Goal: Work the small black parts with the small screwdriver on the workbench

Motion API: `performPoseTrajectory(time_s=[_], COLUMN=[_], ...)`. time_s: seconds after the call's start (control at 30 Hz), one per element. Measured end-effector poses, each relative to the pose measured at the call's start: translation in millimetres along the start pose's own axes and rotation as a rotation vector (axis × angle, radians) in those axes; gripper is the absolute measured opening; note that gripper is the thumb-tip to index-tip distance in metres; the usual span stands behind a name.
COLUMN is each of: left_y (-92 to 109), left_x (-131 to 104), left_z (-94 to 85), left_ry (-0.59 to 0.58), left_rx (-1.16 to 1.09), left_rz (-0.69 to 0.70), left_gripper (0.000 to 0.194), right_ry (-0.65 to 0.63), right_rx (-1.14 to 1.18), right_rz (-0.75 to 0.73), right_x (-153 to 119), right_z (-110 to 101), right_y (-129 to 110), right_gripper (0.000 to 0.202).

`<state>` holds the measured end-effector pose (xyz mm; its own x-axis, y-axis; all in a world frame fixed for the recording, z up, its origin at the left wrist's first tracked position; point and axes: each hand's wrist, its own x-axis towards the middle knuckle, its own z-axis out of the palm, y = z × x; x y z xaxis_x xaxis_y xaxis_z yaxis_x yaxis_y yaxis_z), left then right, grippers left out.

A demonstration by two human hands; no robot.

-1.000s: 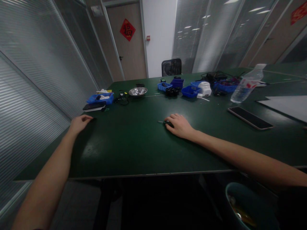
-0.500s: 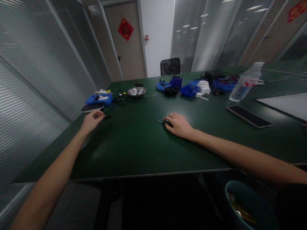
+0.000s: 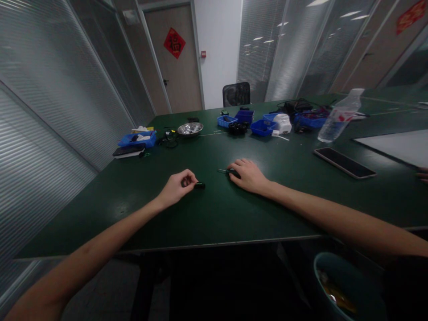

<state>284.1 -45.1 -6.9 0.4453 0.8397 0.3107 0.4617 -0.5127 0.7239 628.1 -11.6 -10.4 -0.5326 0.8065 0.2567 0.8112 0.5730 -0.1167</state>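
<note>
Fingers of left hand (image 3: 176,189) pinching small black oblong part (image 3: 199,185), carried from left edge of dark green table (image 3: 187,223) toward mid-table; right hand (image 3: 249,174) unmoved, curled over thin dark tool (image 3: 227,171).

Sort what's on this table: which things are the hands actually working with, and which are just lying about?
In hand:
left hand pinching a small black part
right hand resting on a small dark tool

Lying about:
phone
water bottle
blue bins
metal bowl
</note>
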Motion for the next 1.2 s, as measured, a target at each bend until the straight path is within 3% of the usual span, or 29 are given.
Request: performPoseTrajectory(time_s=[0.17,0.33,0.47,0.8,1.2], left_y=[9.8,10.2,6.5,2.9,18.3], left_x=[5.1,11.1,8.5,7.7,6.7], left_z=[28.2,38.0,33.6,12.0,11.6], left_ry=[-0.085,-0.111,-0.105,-0.097,-0.155], left_rx=[-0.062,-0.013,0.013,0.078,0.048], left_rz=[0.028,0.071,0.077,0.038,0.061], left_gripper=[0.007,0.003,0.004,0.013,0.014], right_ry=[0.004,-0.005,0.013,-0.067,-0.066], right_rx=[0.004,0.033,0.096,0.262,0.307], right_rz=[-0.001,-0.002,-0.055,-0.422,-0.515], right_x=[-0.3,-0.1,-2.3,-9.4,-10.4], right_z=[-1.2,-2.2,-4.3,-7.0,-8.6], right_y=[-1.0,-0.7,-2.4,-4.8,-6.3], right_gripper=[0.034,0.033,0.032,0.036,0.036])
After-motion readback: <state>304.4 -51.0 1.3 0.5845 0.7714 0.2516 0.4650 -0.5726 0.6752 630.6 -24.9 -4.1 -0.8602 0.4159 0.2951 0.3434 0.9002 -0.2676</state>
